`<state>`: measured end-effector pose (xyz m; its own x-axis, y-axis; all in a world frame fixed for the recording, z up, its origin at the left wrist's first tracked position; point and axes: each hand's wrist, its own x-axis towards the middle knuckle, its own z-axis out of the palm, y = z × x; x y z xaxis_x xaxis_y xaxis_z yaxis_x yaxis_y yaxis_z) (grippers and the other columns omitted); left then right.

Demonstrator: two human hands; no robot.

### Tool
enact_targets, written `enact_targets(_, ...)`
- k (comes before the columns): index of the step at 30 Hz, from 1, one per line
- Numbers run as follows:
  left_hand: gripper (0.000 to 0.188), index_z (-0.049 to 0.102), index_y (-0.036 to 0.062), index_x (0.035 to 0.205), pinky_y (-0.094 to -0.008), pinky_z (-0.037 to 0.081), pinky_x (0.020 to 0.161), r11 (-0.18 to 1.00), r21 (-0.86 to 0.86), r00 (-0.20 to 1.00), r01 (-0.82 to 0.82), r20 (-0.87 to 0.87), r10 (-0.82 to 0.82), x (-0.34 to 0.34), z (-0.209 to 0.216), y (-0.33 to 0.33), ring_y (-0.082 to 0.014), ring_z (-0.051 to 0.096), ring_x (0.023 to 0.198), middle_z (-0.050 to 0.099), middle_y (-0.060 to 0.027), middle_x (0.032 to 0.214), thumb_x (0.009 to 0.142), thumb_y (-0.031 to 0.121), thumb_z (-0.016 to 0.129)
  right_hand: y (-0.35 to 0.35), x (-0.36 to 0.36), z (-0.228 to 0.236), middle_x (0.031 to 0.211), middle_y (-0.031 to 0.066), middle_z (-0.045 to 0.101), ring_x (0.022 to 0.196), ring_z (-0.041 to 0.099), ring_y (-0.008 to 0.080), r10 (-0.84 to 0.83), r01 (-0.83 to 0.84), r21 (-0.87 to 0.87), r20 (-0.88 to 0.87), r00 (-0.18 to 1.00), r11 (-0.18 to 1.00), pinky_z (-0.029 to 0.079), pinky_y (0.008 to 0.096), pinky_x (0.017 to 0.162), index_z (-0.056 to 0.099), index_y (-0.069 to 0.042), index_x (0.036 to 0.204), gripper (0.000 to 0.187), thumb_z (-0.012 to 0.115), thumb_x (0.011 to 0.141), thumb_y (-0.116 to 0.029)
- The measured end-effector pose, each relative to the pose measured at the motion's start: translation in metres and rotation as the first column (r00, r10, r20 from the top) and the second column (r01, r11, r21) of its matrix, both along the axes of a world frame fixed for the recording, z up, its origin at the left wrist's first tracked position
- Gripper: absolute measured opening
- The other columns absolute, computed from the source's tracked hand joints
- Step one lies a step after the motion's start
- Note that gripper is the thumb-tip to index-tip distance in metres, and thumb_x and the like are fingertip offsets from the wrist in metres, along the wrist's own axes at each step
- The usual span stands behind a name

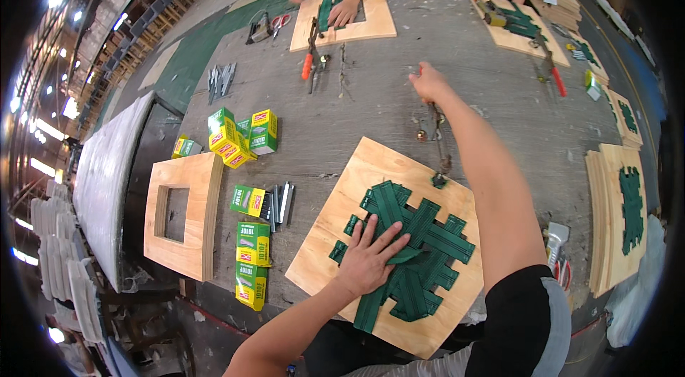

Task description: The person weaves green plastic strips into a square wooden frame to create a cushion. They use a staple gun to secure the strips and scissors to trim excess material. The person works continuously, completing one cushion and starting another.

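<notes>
A plywood panel [332,223] lies tilted on the table in front of me, with woven green webbing straps [449,241] across its middle. My left hand [372,256] presses flat on the straps, fingers spread. Some loose strap ends cross over the weave near it. Beyond the panel's far edge, my right hand [430,83] is closed round the handle end of a metal toggle clamp [439,136]. The handle itself is mostly hidden in my fingers. At its near end the clamp's tip meets the panel's far edge.
Left of the panel stand green-and-yellow staple boxes [253,243], loose staple strips [287,202] and stacked plywood frames [207,223]. Two co-workers sit across the worktable [385,106] with panels and red-handled clamps [307,66]. More strapped panels [605,216] are stacked right, near a stapler [557,238].
</notes>
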<state>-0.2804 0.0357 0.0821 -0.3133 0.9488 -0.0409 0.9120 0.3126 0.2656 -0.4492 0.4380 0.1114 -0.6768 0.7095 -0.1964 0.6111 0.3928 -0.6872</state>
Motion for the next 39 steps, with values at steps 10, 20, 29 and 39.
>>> enact_targets(10,0.081,0.044,0.0326,0.159,-0.0621,0.017,0.126,1.000,-0.020,0.998,-0.007,0.056,0.009,-0.002,0.001,0.002,-0.0438,0.020,0.157,0.031,0.0013,0.171,0.085,0.028,0.077,0.018,-0.012,0.045,0.093,0.0139,0.075,0.087,0.073,0.0344,0.037,0.050,0.208,-0.392,0.919,0.977,0.055,0.0440,0.079,0.070,-0.004,0.108,0.046,0.055,0.105,-0.048)
enact_targets(20,0.067,0.048,0.0313,0.156,-0.0606,0.022,0.126,0.992,0.124,0.996,-0.007,-0.091,0.018,0.007,0.000,-0.003,-0.0423,0.028,0.154,0.037,0.0020,0.167,0.093,0.033,0.070,-0.041,0.171,0.111,0.102,0.0064,0.070,0.086,0.066,0.0158,0.232,-0.112,0.218,-0.673,0.702,0.970,0.052,0.0318,0.075,0.063,-0.002,0.133,0.041,0.057,0.108,-0.035)
enact_targets(29,0.052,0.053,0.0233,0.152,-0.0559,0.024,0.126,0.985,0.146,0.992,-0.087,-0.080,0.099,0.020,0.000,-0.010,-0.0402,0.035,0.151,0.046,-0.0030,0.162,0.101,0.034,0.061,-0.246,0.503,0.017,0.090,0.0076,0.073,0.071,0.069,0.0150,-0.226,0.102,-0.636,-0.116,0.967,0.765,0.056,0.0298,0.063,0.068,-0.003,0.113,0.022,0.061,0.107,-0.023)
enact_targets(39,0.015,0.063,-0.0018,0.114,-0.0341,0.059,0.072,0.596,-0.126,-0.129,-0.793,0.991,0.038,0.204,0.006,-0.131,-0.0243,0.073,0.079,0.069,-0.0120,0.098,0.103,0.001,0.053,-0.336,0.559,-0.040,0.117,0.0150,0.071,0.085,0.072,0.0209,-0.247,0.054,-0.857,-0.087,0.965,0.512,0.056,0.0303,0.069,0.058,0.000,0.134,0.038,0.064,0.106,-0.025)
